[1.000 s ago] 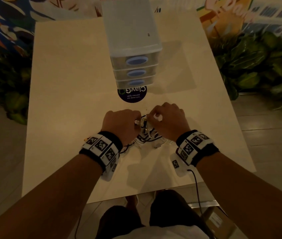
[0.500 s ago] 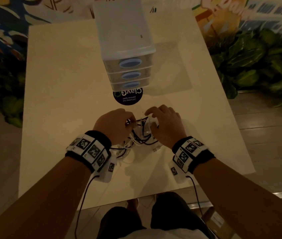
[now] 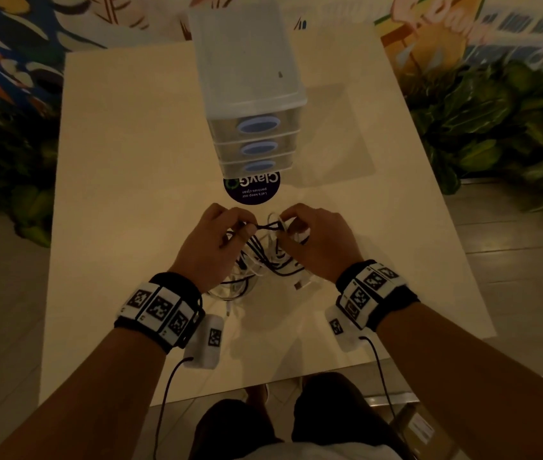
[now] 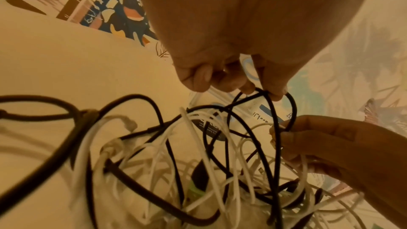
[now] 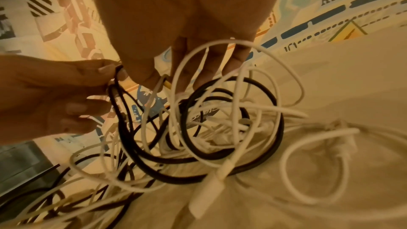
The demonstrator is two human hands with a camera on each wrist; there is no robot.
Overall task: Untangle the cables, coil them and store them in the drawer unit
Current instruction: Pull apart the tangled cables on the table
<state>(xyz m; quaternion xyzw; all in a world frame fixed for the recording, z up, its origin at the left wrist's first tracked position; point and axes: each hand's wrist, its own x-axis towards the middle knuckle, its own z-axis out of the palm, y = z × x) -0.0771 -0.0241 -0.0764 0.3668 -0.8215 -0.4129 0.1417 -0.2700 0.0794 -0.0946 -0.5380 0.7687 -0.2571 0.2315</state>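
Observation:
A tangle of black and white cables [image 3: 263, 260] lies between my hands on the cream table [image 3: 130, 194], partly lifted off it. My left hand [image 3: 248, 225] pinches a black cable [image 3: 268, 226] at the top of the tangle. My right hand [image 3: 283, 224] pinches the same black strand from the other side, so a short length stretches between the two pinches. In the left wrist view the left fingertips [image 4: 275, 93] nip a black loop [image 4: 273, 119]. White loops [image 5: 231, 107] drape round the right fingers [image 5: 207, 69]. The three-drawer unit [image 3: 250, 94] stands behind, its drawers closed.
A dark round sticker [image 3: 251, 190] lies on the table just in front of the drawer unit. A white USB plug [image 3: 300, 285] rests at the tangle's near right edge. Leafy plants [image 3: 495, 127] flank the table on both sides. The table's near edge is just behind my wrists.
My hands have come up a little and drawn slightly apart, raising the top of the tangle and pulling a short black strand taut between them.

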